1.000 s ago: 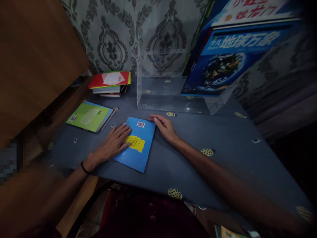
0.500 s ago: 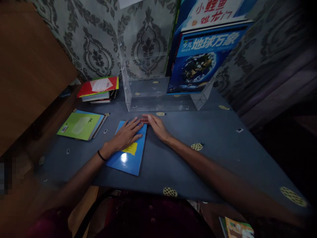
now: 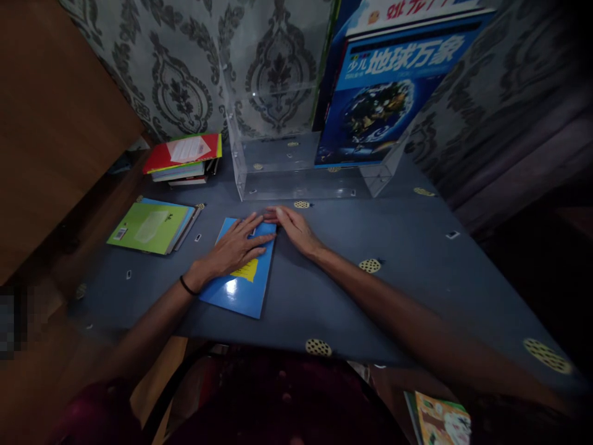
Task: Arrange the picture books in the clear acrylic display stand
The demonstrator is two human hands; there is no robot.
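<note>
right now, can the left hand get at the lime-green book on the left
Likely yes: the left hand rests flat on the blue book, and nothing stands between it and the lime-green book.

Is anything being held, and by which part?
Left hand: flat on the blue book, no grip. Right hand: at the book's far right corner; whether it grips there cannot be told.

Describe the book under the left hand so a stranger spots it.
On the dark table, find the left hand. Under it a blue book lies flat. Its yellow patch sets it apart from the green book at its left and the globe book beyond.
</note>
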